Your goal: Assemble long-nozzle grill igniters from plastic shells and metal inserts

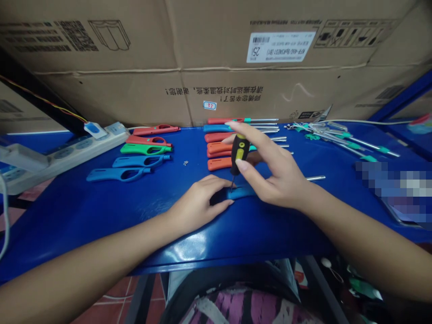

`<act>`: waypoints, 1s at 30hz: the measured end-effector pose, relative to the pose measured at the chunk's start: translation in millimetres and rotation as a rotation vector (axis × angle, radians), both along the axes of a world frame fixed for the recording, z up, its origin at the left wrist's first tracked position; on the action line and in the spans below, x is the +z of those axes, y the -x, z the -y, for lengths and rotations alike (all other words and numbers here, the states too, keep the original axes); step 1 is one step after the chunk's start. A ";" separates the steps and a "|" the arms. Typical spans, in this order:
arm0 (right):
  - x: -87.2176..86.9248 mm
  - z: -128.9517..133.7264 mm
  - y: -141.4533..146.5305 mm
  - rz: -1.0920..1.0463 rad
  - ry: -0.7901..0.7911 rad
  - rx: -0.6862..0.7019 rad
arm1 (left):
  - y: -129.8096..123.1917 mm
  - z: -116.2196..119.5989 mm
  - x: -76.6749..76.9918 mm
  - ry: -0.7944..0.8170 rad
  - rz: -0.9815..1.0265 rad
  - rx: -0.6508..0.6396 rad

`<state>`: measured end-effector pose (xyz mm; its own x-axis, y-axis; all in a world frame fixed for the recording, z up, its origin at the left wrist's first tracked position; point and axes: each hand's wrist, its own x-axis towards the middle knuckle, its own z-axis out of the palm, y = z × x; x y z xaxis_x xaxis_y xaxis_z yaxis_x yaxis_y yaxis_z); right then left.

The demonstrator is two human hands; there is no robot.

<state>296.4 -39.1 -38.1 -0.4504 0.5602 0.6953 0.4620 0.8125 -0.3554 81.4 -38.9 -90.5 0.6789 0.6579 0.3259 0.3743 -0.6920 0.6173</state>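
My right hand (278, 173) grips a small black and yellow screwdriver (240, 155), held nearly upright. Its tip meets a blue gas lighter (241, 193) lying on the table. Around the handle end of that lighter, the thumb and fingers of my left hand (200, 198) are closed. The lighter's metal tube (315, 178) sticks out beyond my right wrist; its middle is hidden. Just behind my hands lie several lighters with tubes, among them an orange one (218, 164) and a red one (224, 121). A few tiny screws (186, 163) rest on the table to the left.
Several coloured lighter handles, such as a green one (145, 149), lie in a column at left, beside a white power strip (81, 150). Metal tubes with green parts (351, 141) are piled at right. Behind the blue table (135, 225) stands a cardboard sheet (135, 94).
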 end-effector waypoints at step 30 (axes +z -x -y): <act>9.1 0.9 -3.6 -0.024 -0.017 -0.002 | -0.2 0.9 1.6 0.018 -0.008 0.003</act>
